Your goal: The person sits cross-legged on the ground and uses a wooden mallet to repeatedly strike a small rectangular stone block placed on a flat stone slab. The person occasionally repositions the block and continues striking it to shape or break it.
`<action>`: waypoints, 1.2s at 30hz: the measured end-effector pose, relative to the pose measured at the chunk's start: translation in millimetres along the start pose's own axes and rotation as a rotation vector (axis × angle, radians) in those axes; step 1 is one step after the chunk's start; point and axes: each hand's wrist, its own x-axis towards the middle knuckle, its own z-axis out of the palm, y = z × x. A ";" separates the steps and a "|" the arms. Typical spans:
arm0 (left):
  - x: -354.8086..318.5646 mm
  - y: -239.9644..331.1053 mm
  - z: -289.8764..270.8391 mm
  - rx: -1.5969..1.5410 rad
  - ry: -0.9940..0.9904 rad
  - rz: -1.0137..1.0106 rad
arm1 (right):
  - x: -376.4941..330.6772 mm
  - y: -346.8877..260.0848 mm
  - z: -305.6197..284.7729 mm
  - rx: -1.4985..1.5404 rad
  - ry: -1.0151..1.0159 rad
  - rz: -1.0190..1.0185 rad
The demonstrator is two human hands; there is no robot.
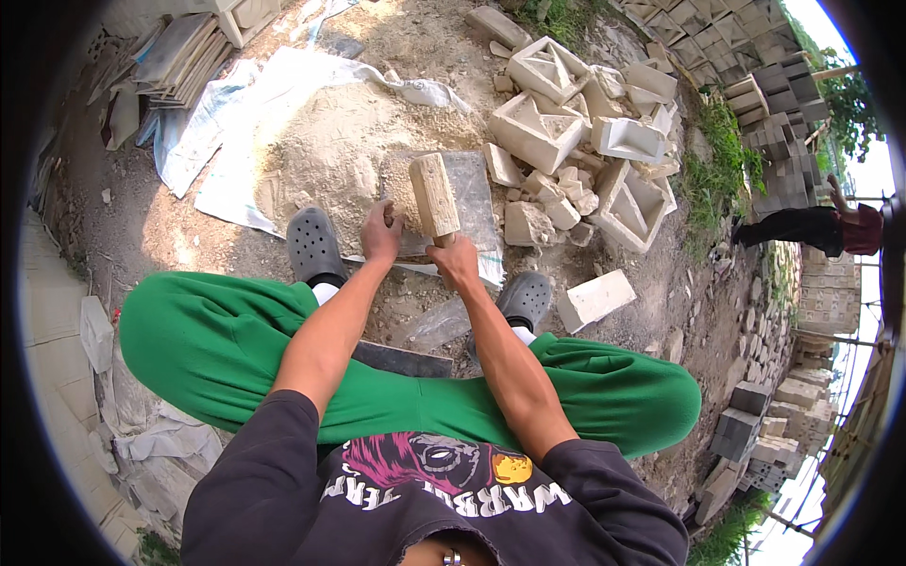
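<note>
My right hand (457,258) is wrapped round the handle of a mallet. The thick, pale wooden mallet head (434,196) is over a flat grey slab (477,184) on the ground between my feet. My left hand (381,232) is at the slab's left edge with its fingers curled in. Whatever it holds, if anything, is too small to make out. Pale crushed rubble (326,151) spreads from the slab over a white and blue sheet (231,174).
Broken pale blocks (538,132) are heaped right of the slab, and a loose block (596,301) lies by my right shoe (525,300). Stacked boards (184,61) stand far left. Grey blocks (741,420) line the right side, where another person (821,229) is on foot.
</note>
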 end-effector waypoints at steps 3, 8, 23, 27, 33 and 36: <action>-1.2 -7.4 -2.3 0.108 -0.054 0.014 | 8.8 -10.9 -10.2 -0.215 -0.163 0.168; -5.7 -7.4 -7.1 0.180 -0.014 0.116 | 18.8 -6.0 -24.0 -0.081 -0.361 0.316; 10.0 2.3 -8.4 0.143 -0.137 -0.042 | 8.6 -33.2 -7.3 0.498 -0.272 0.290; 20.2 7.6 -1.9 0.132 -0.175 0.021 | 7.4 -49.0 -32.0 0.525 -0.189 0.213; 25.2 -2.7 4.4 0.095 -0.159 0.093 | 12.5 -61.4 -42.8 0.423 -0.131 0.113; 24.3 2.8 5.9 0.114 -0.142 0.103 | 15.8 -35.6 -26.5 0.245 -0.204 0.146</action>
